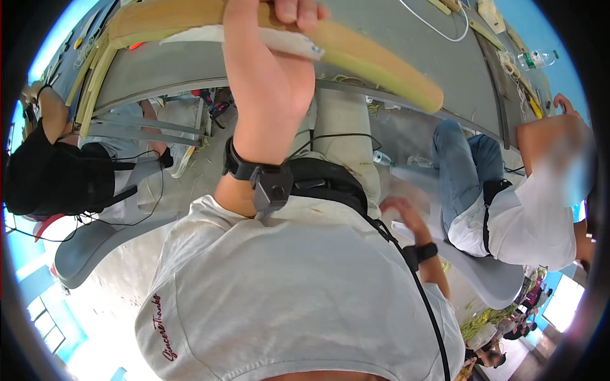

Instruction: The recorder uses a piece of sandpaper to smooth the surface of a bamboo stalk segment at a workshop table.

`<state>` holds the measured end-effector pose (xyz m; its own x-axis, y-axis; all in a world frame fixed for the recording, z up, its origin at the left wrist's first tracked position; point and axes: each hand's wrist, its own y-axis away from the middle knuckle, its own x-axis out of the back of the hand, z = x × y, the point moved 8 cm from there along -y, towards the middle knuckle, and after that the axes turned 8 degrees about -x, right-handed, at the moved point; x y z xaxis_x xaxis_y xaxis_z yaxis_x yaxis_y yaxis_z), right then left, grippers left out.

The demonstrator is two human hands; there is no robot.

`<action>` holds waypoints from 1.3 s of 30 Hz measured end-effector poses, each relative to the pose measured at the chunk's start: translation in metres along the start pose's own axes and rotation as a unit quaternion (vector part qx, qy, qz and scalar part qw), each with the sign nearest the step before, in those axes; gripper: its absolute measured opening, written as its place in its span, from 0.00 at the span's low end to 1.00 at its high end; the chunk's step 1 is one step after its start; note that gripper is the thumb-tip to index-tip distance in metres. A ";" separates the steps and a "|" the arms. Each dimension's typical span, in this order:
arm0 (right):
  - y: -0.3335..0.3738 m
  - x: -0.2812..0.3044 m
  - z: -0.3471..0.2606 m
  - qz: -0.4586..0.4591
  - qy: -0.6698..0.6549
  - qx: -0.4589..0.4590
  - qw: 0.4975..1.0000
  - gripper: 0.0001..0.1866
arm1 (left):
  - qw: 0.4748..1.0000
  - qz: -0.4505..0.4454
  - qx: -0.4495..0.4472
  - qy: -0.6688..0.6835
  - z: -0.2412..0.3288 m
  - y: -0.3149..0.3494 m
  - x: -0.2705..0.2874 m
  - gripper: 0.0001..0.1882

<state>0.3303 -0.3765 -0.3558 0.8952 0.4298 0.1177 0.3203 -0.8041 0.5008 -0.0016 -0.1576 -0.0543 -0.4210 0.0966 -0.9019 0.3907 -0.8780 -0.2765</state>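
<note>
A long piece of bamboo (pixel 375 60), tan to yellow-green with a rounded end at the right, spans the top of the view above the table's near edge. My left hand (pixel 297 11) is closed around its middle, fingers curled over it. Along its lower side, by my left wrist, lies a white strip (pixel 289 43) of paper or cloth with small blue marks. My right hand (pixel 403 211) hangs low beside my right hip, blurred, fingers loosely apart, and nothing shows in it. Part of my left palm is hidden.
The grey table (pixel 406 32) carries bamboo strips (pixel 89 89) at its left end, a white cord (pixel 445 39) and a plastic bottle (pixel 537 60). Seated people (pixel 70 171) are at both sides, one in jeans (pixel 467 159) to the right. A black cable (pixel 422 292) runs down my shirt.
</note>
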 end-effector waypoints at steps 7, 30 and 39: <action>0.059 -0.015 0.065 0.077 -0.065 -0.338 0.936 0.18 | 1.000 0.011 0.004 -0.019 0.024 0.007 0.028 0.13; 0.056 -0.037 0.010 0.078 0.100 -0.012 0.992 0.31 | 0.998 -0.045 0.009 -0.039 0.023 0.020 0.001 0.13; 0.067 -0.034 -0.039 0.009 0.041 -0.030 0.999 0.23 | 0.998 -0.046 0.033 -0.025 0.019 0.012 0.016 0.12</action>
<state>0.3088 -0.4290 -0.2925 0.8711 0.4505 0.1955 0.2840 -0.7869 0.5479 -0.0192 -0.1756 -0.0657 -0.4930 0.1573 -0.8557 0.2934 -0.8958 -0.3337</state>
